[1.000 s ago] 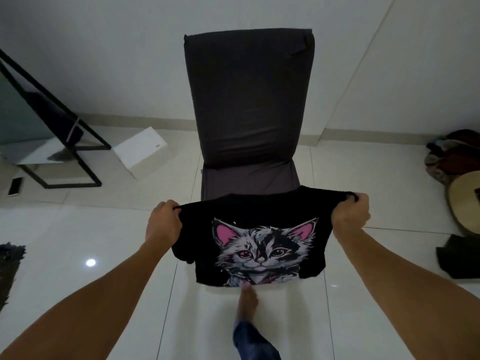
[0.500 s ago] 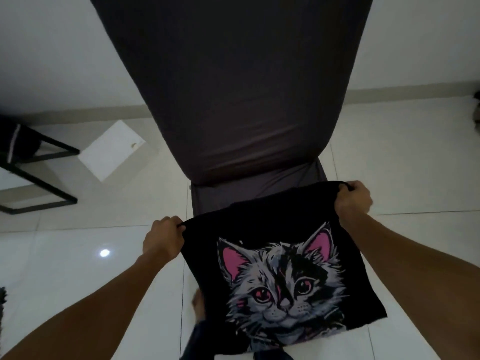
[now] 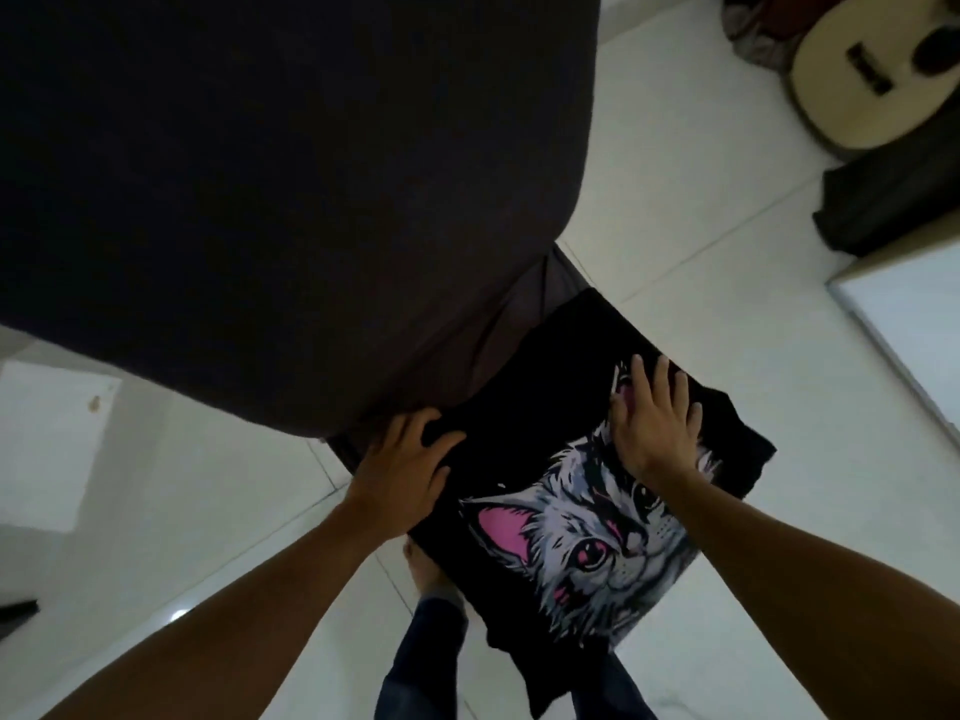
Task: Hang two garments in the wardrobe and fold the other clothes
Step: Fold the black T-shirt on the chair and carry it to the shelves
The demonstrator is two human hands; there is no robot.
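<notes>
A black T-shirt (image 3: 540, 423) with a grey and pink cat print lies folded on the seat of a dark chair (image 3: 291, 174), its lower part hanging over the seat's front edge. My left hand (image 3: 405, 465) rests on the shirt's left edge, fingers bent over a fold of cloth. My right hand (image 3: 654, 418) lies flat on the print with fingers spread, pressing the cloth down. The chair's tall back fills the upper left of the view.
A guitar (image 3: 872, 75) lies on the white tile floor at the upper right, with dark cloth (image 3: 883, 205) beside it and a pile of clothes (image 3: 753, 28) behind. A white panel (image 3: 909, 330) is at the right, a white box (image 3: 47, 444) at the left. My foot (image 3: 426, 569) stands below the seat.
The shirt went from being held up by its shoulders to lying on the chair seat. Both hands let go of the shoulders and now rest on the cloth. My head moved closer and tilted.
</notes>
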